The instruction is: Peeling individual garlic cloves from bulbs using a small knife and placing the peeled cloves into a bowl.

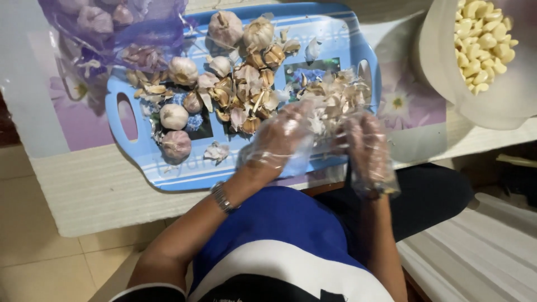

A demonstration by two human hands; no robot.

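Note:
My left hand (278, 140) and my right hand (364, 146) both wear clear plastic gloves and meet over the near right part of a blue tray (184, 173). Between the fingertips is a garlic piece (327, 126), blurred among papery skins, and which hand grips it is unclear. Whole garlic bulbs (174, 116) lie on the tray's left side. Broken cloves and skins (246, 92) are heaped in the middle. A metal watch (222, 197) sits on my left wrist.
A white bowl (442, 61) at the upper right holds peeled garlic cloves (484, 39). A purple mesh bag (112, 28) with more bulbs lies at the upper left. The tray rests on a flowered cloth over a low table; tiled floor lies below left.

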